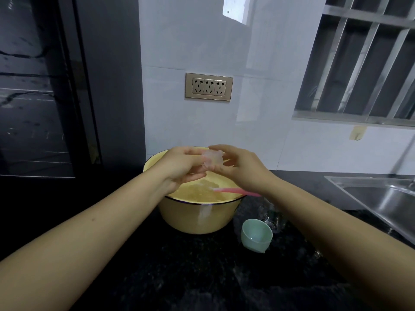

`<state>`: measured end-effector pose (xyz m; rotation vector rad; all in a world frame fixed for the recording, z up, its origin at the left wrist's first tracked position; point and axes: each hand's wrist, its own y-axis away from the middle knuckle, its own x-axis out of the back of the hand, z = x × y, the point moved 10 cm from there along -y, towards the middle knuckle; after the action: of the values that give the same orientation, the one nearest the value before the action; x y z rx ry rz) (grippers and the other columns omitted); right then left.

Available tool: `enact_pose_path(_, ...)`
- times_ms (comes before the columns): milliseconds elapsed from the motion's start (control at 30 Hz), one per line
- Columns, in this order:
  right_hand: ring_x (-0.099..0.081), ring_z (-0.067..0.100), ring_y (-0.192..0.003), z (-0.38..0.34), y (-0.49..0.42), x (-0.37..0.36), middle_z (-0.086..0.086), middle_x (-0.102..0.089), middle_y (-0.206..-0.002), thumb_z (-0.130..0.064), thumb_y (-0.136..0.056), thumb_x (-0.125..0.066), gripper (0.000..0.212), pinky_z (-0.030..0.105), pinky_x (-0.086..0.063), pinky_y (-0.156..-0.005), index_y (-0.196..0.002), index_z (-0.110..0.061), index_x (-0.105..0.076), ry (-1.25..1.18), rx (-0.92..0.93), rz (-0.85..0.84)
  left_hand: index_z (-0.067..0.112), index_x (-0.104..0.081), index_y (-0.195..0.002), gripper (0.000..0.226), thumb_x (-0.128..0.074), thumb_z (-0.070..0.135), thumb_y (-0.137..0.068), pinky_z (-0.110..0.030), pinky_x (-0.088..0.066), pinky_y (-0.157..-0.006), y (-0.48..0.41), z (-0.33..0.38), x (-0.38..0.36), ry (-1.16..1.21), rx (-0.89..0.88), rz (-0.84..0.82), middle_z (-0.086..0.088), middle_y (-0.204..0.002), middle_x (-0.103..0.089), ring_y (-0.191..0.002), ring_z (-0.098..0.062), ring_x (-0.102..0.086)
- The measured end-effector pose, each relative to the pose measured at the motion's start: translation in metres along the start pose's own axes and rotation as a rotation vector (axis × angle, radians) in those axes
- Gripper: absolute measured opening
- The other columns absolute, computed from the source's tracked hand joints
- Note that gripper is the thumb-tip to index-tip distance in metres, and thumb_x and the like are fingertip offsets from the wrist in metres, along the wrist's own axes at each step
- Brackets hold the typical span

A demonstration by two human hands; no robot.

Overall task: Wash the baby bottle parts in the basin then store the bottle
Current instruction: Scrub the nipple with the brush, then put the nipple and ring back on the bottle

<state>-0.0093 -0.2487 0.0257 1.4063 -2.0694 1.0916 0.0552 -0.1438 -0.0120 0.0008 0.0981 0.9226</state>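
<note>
One yellow basin (pixel 193 218): water (pixel 202 192), pink brush (pixel 233 191).

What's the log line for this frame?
stage: washing | left hand, right hand: holding clear part over yellow basin | pink handle: resting on basin rim | green cap: on counter

Translucent soft piece (pixel 212 160), pinched between left grip (pixel 179 168) and right grip (pixel 243 169): smeared, shape unreadable. Pink plastic handle (pixel 233 191) in the yellow enamel basin (pixel 193 218): outer end lost under the right wrist, head blurred underwater. Clear glassy object (pixel 270 217) mostly hidden behind the right forearm. Steel sink (pixel 381 198) runs off the right edge.
</note>
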Motion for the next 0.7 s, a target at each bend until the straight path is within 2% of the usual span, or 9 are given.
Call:
enact_pose_path(100, -0.065, 0.010, -0.086, -0.003, 0.004, 0.008, -0.001, -0.072, -0.096, -0.041, -0.082, -0.070, 0.031, 0.025, -0.047, -0.079, -0.111, -0.031, -0.068, 0.019, -0.005, -0.013, 0.013, -0.061, -0.102, 0.012, -0.058, 0.008, -0.091, -0.031, -0.055, -0.083, 0.004, -0.002, -0.004, 0.033, 0.020, -0.039, -0.001, -0.078, -0.072, -0.074, -0.011, -0.068)
enact_pose_path(167, -0.060, 0.015, -0.078, -0.002, 0.006, 0.016, -0.001, -0.070, -0.082, -0.036, -0.084, -0.068, 0.015, 0.025, -0.046, -0.071, -0.097, -0.030, -0.071, 0.088, -0.008, 0.012, 0.013, -0.061, -0.108, 0.018, -0.061, 0.012, -0.090, -0.030, -0.055, -0.084, 0.007, -0.002, -0.005, -0.056, 0.005, -0.035, -0.003, -0.089, -0.070, -0.078, -0.013, -0.068)
enact_pose_path(200, -0.056, 0.014, -0.071, 0.001, 0.006, 0.022, -0.005, -0.065, -0.072, -0.035, -0.085, -0.068, 0.007, 0.020, -0.042, -0.065, -0.087, -0.029, -0.070, 0.118, -0.025, 0.040, 0.012, -0.061, -0.110, 0.020, -0.061, 0.014, -0.090, -0.031, -0.055, -0.086, 0.008, -0.001, -0.005, -0.117, -0.015, -0.024, -0.004, -0.093, -0.069, -0.080, -0.014, -0.068)
enact_pose_path(267, -0.044, 0.007, -0.058, 0.012, 0.008, 0.035, -0.009, -0.050, -0.058, -0.037, -0.086, -0.065, 0.021, 0.013, -0.034, -0.052, -0.068, -0.026, -0.061, 0.127, -0.079, 0.103, 0.012, -0.063, -0.106, 0.018, -0.060, 0.015, -0.089, -0.033, -0.054, -0.087, 0.012, 0.005, -0.003, -0.269, -0.086, 0.018, -0.005, -0.098, -0.068, -0.081, -0.015, -0.067)
enact_pose_path(400, -0.031, 0.008, -0.048, 0.034, 0.018, 0.053, -0.006, -0.033, -0.052, -0.037, -0.089, -0.062, 0.041, 0.016, -0.029, -0.045, -0.053, -0.021, -0.048, 0.135, -0.148, 0.133, 0.020, -0.068, -0.091, 0.013, -0.056, 0.014, -0.089, -0.029, -0.050, -0.081, 0.019, 0.021, -0.002, -0.593, -0.264, 0.103, 0.008, -0.086, -0.066, -0.086, -0.012, -0.063)
enact_pose_path(467, -0.037, 0.005, -0.047, 0.044, 0.026, 0.062, -0.008, -0.039, -0.052, -0.038, -0.087, -0.064, 0.034, 0.012, -0.031, -0.045, -0.058, -0.024, -0.054, 0.121, -0.168, 0.143, 0.021, -0.068, -0.091, 0.015, -0.055, 0.015, -0.089, -0.016, -0.044, -0.072, 0.022, 0.027, -0.004, -0.709, -0.327, 0.125, 0.018, -0.083, -0.061, -0.083, -0.004, -0.058)
enact_pose_path(533, -0.049, 0.002, -0.058, 0.055, 0.035, 0.071, -0.006, -0.057, -0.064, -0.040, -0.083, -0.068, 0.014, 0.008, -0.034, -0.051, -0.078, -0.027, -0.067, 0.067, -0.209, 0.157, 0.022, -0.068, -0.093, 0.016, -0.054, 0.016, -0.090, -0.009, -0.038, -0.066, 0.024, 0.029, -0.005, -0.784, -0.369, 0.143, 0.023, -0.084, -0.058, -0.080, 0.002, -0.055)
enact_pose_path(633, -0.059, 0.015, -0.078, 0.072, 0.047, 0.085, 0.011, -0.071, -0.091, -0.037, -0.080, -0.071, 0.017, 0.027, -0.043, -0.070, -0.094, -0.027, -0.071, -0.034, -0.257, 0.169, 0.024, -0.068, -0.092, 0.016, -0.053, 0.017, -0.090, -0.007, -0.037, -0.065, 0.028, 0.028, -0.008, -0.806, -0.402, 0.145, 0.024, -0.087, -0.060, -0.082, 0.007, -0.054)
enact_pose_path(700, -0.061, 0.015, -0.080, 0.083, 0.057, 0.091, 0.013, -0.071, -0.095, -0.034, -0.080, -0.072, 0.018, 0.026, -0.044, -0.071, -0.096, -0.025, -0.072, -0.073, -0.280, 0.175, 0.025, -0.067, -0.091, 0.016, -0.053, 0.017, -0.090, -0.007, -0.037, -0.066, 0.032, 0.028, -0.012, -0.815, -0.430, 0.144, 0.021, -0.090, -0.062, -0.082, 0.008, -0.054)
